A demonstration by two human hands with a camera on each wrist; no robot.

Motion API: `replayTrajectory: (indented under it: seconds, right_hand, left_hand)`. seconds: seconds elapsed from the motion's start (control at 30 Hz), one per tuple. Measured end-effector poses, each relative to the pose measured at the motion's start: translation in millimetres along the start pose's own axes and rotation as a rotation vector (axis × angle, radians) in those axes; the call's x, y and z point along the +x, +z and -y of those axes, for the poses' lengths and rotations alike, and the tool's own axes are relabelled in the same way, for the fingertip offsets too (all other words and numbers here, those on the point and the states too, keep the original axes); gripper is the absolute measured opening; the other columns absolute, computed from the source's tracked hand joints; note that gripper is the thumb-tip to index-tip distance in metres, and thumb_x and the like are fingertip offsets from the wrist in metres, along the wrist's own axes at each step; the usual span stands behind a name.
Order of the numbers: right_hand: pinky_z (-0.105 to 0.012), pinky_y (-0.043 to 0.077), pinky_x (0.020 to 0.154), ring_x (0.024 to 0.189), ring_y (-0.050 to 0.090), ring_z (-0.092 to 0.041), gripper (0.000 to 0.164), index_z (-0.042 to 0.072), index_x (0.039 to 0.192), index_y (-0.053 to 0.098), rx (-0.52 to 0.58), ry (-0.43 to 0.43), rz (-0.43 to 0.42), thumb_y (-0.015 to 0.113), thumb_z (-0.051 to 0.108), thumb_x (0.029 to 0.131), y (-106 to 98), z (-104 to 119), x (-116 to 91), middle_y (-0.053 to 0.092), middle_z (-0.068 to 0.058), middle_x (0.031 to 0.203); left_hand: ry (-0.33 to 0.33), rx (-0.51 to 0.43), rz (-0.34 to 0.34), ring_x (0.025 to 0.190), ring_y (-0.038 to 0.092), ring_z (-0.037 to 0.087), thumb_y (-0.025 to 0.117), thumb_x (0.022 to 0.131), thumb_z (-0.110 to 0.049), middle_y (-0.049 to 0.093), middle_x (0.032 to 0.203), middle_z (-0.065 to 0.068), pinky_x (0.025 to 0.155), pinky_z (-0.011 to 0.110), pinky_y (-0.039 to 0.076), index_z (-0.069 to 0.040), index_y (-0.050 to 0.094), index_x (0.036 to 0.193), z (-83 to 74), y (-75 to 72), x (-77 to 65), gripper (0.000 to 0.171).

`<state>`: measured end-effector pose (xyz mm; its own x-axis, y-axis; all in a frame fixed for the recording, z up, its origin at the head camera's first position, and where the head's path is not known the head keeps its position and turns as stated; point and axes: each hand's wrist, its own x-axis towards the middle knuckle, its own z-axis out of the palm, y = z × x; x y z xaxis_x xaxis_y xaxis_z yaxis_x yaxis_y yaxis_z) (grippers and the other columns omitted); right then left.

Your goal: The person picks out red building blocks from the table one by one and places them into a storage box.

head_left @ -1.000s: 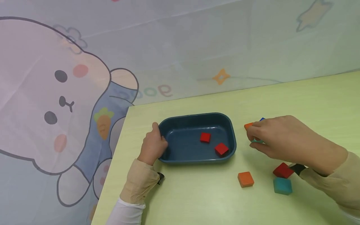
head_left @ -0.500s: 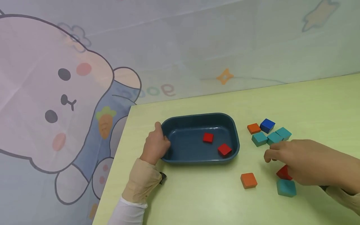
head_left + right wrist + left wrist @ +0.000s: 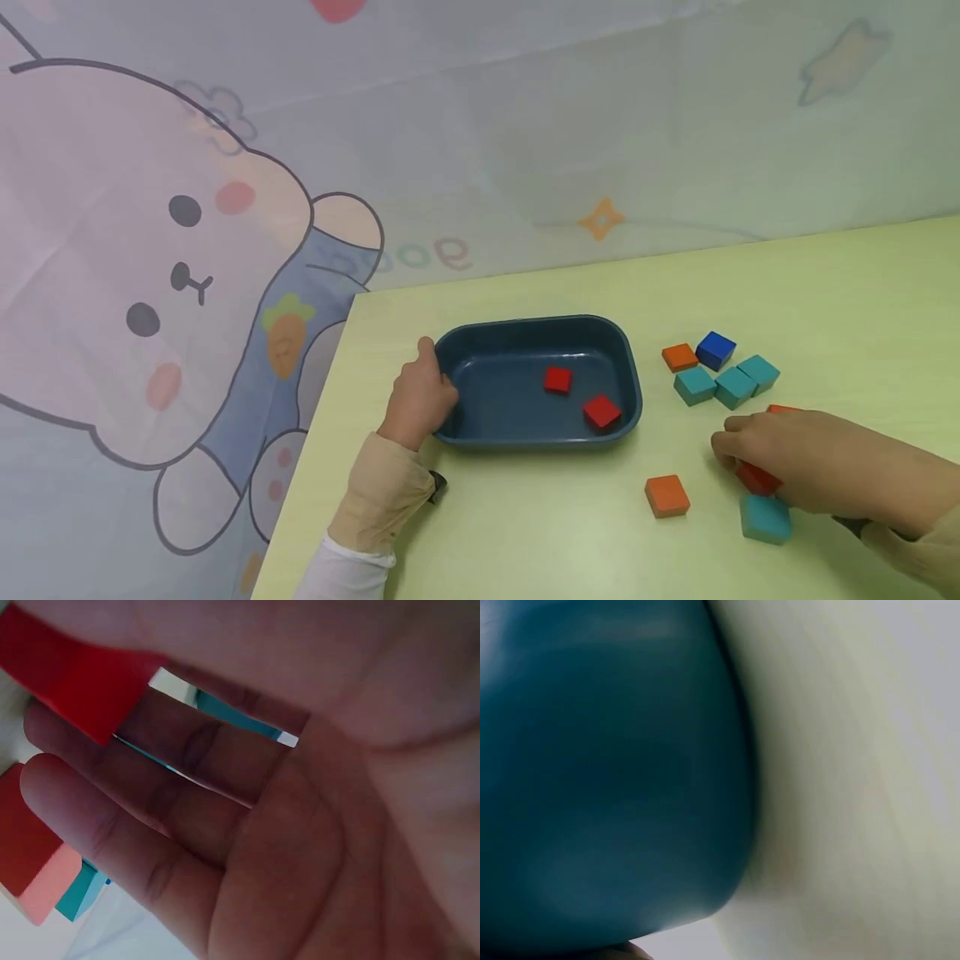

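The small red square-faced block point(image 3: 759, 480) is sitting low at the table point(image 3: 570, 542), partly under my right hand point(image 3: 813, 458). My thumb and fingers are flanking it, but I can't tell whether the grip is pinching it. If I'm catching only a corner, it could twist out and drop — and the small teal square-faced block point(image 3: 765, 520) beside it could get knocked. A mostly hidden orange-red block point(image 3: 784, 408) is showing beyond my knuckles, where a sideways sweep might shove it. The bright orange square-faced block point(image 3: 667, 497) is lying nearer the rounded dark-blue plastic-looking tray point(image 3: 491, 408); a low carry could clip it. My left hand point(image 3: 420, 398) is gripping the tray's left end — a slack hold would let a bump slide it. Two red blocks point(image 3: 602, 412) are resting toward its right, so anything dropped there might bounce off them.
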<state>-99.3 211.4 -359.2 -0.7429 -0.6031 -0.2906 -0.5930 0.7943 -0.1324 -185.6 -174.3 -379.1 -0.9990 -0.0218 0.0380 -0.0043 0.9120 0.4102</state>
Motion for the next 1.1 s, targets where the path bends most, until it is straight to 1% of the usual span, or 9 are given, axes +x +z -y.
replayTrajectory:
  seconds: [0.07,0.23,0.43,0.57,0.67,0.73,0.83,1.0,1.1]
  right_hand:
    - [-0.028,0.038,0.052,0.062,0.04,-0.007,0.045,0.027,0.077,0.048,-0.012,-0.008,-0.01,0.074,-0.004,0.058,2,1,2,0.039,0.013,0.072]
    - [-0.027,0.038,0.053,0.062,0.04,-0.007,0.04,0.028,0.075,0.053,-0.025,-0.035,-0.039,0.075,-0.001,0.058,2,1,6,0.039,0.012,0.071]
    - [-0.026,0.039,0.053,0.061,0.041,-0.009,0.031,0.027,0.076,0.058,0.006,-0.047,-0.022,0.076,0.005,0.062,-2,5,11,0.041,0.011,0.071]
    - [-0.024,0.04,0.053,0.06,0.042,-0.008,0.028,0.024,0.077,0.061,0.02,-0.075,-0.043,0.075,0.004,0.063,-6,8,16,0.042,0.011,0.07]
    - [-0.023,0.04,0.052,0.059,0.041,-0.007,0.026,0.022,0.076,0.064,0.0,-0.091,-0.071,0.075,0.003,0.063,-9,9,19,0.044,0.012,0.067]
    - [-0.023,0.04,0.052,0.058,0.041,-0.007,0.024,0.02,0.076,0.065,-0.02,-0.093,-0.07,0.076,0.004,0.062,-11,9,20,0.046,0.011,0.066]
    - [-0.022,0.037,0.049,0.056,0.039,-0.008,0.025,0.02,0.073,0.064,-0.025,-0.112,-0.079,0.075,0.002,0.062,-14,10,24,0.046,0.01,0.063]
    - [-0.02,0.035,0.047,0.056,0.039,-0.008,0.024,0.019,0.073,0.065,-0.021,-0.136,-0.104,0.076,0.002,0.061,-22,12,37,0.047,0.01,0.061]
    - [-0.02,0.036,0.048,0.057,0.041,-0.009,0.022,0.017,0.074,0.067,-0.022,-0.139,-0.086,0.077,0.004,0.06,-27,13,47,0.048,0.009,0.062]
  left_hand:
    - [0.001,0.004,-0.005,0.047,0.05,0.022,0.044,0.079,-0.011,0.052,0.063,0.011,0.041,0.033,0.037,-0.008,0.031,0.103,0.0,0.3,-0.5,0.027]
    - [0.005,0.007,-0.006,0.046,0.05,0.023,0.044,0.079,-0.011,0.051,0.062,0.01,0.041,0.033,0.036,-0.007,0.031,0.102,-1.3,-0.2,-1.0,0.027]
    - [0.014,0.013,0.005,0.042,0.048,0.023,0.042,0.081,-0.011,0.051,0.06,0.01,0.039,0.033,0.035,-0.006,0.031,0.104,-0.6,-0.3,-1.1,0.026]
    - [0.012,0.013,0.004,0.042,0.048,0.023,0.043,0.081,-0.011,0.051,0.06,0.01,0.039,0.033,0.035,-0.006,0.031,0.105,-0.3,-0.1,-0.9,0.027]
    - [0.015,0.01,-0.004,0.042,0.048,0.023,0.043,0.08,-0.01,0.05,0.059,0.01,0.038,0.033,0.035,-0.006,0.031,0.105,-1.7,-0.8,-1.2,0.028]
    - [0.017,0.007,-0.004,0.042,0.048,0.023,0.043,0.08,-0.01,0.05,0.059,0.01,0.038,0.032,0.035,-0.006,0.032,0.105,-2.8,-1.5,-1.4,0.028]
    - [0.014,0.006,0.003,0.042,0.047,0.023,0.043,0.08,-0.011,0.05,0.059,0.01,0.039,0.032,0.035,-0.006,0.032,0.105,-3.2,-2.5,-1.7,0.028]
    - [0.002,-0.001,0.0,0.043,0.048,0.023,0.043,0.08,-0.011,0.051,0.061,0.011,0.039,0.033,0.035,-0.006,0.032,0.104,-2.6,-3.5,-1.7,0.027]
    - [-0.008,-0.004,0.008,0.045,0.049,0.024,0.044,0.08,-0.012,0.051,0.062,0.011,0.04,0.033,0.036,-0.007,0.032,0.104,-2.6,-2.1,-2.3,0.028]
